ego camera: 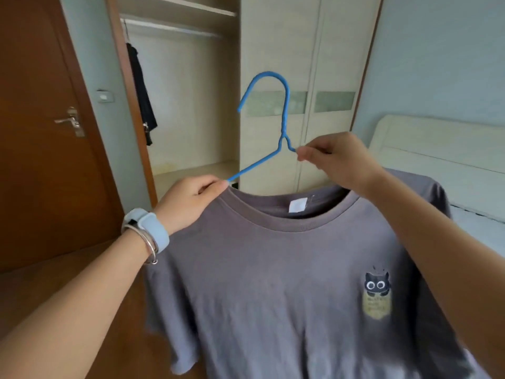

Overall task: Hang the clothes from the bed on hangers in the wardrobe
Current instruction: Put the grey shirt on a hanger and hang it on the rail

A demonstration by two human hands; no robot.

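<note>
Before the open wardrobe (185, 105): blue hanger (284, 105), hook up, left hand (191, 199) pinching it with grey T-shirt (259, 269) collar, right hand (338, 160) pinching opposite arm; rail (175, 28) up-left, left hand nearer.

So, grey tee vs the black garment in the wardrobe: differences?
Grey tee carries a cat print; black garment looks plain. Grey tee is held up by left hand, right hand pinching the blue hanger at its collar; black garment already hangs from the rail. Grey tee faces the camera; black garment shows as a narrow strip. Both hang down.
</note>
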